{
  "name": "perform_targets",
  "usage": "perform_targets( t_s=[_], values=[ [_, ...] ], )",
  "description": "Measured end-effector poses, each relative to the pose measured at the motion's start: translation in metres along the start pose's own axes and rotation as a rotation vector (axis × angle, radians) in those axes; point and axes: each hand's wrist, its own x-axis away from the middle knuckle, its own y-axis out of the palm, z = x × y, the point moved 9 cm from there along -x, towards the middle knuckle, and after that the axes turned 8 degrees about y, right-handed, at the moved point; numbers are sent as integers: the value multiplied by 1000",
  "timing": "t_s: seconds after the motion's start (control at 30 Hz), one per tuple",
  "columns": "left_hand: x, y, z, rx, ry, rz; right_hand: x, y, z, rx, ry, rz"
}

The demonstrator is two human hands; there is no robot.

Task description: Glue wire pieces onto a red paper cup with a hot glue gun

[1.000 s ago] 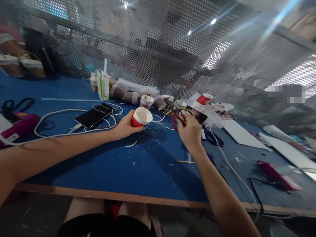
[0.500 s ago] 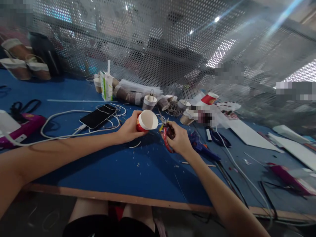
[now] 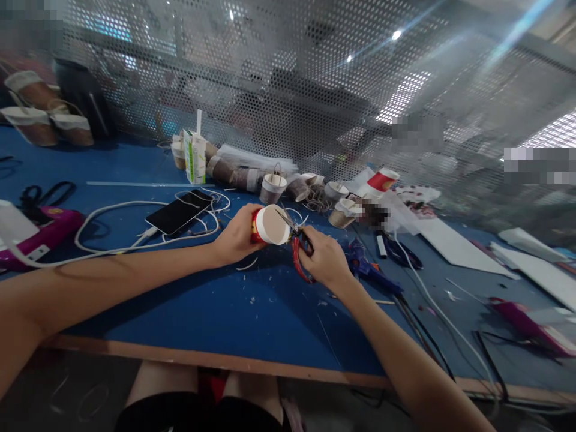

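My left hand (image 3: 238, 235) is wrapped round a red paper cup (image 3: 272, 225) with a white rim, its open mouth tilted toward me and to the right. In my right hand (image 3: 327, 255) is a pair of scissors (image 3: 300, 262) with red handles. The blades lie across the right side of the cup's rim, their tips over its mouth. Whether they cut into the paper I cannot tell. Below the cup, a thin white paper strip (image 3: 247, 264) and small scraps lie on the blue table (image 3: 216, 318).
A phone (image 3: 179, 212) with a white cable lies left of the cup. Behind stand a drink carton (image 3: 195, 157) and several twine-wrapped cups (image 3: 272, 188). To the right are a blue glue gun (image 3: 373, 270), cables and white boards (image 3: 459, 248). A perforated metal screen (image 3: 252, 90) closes off the back.
My right hand has shifted slightly left, bringing the scissor blades over the cup's rim. The cup has turned a little in my left hand, its mouth facing more to the right.
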Motion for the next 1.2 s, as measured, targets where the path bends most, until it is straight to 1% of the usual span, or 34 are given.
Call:
perform_targets(
  t_s=[0.3, 0.57, 0.73, 0.83, 0.93, 1.2],
  values=[
    [-1, 1, 5, 21, 14, -17, 0, 7, 1, 77, -26, 11],
    [0, 0, 2, 44, -15, -17, -1, 11, 9, 115, 0, -9],
    [-1, 2, 2, 32, -29, -39, -1, 12, 7, 155, 11, -8],
    [-1, 4, 6, 24, 2, -71, 0, 12, 6, 207, 45, -29],
    [-2, 5, 10, 43, 53, -79, 1, 11, 5, 236, 61, -38],
    [-2, 6, 15, 60, 93, -85, 1, 12, 7, 183, 41, -8]
  ],
)
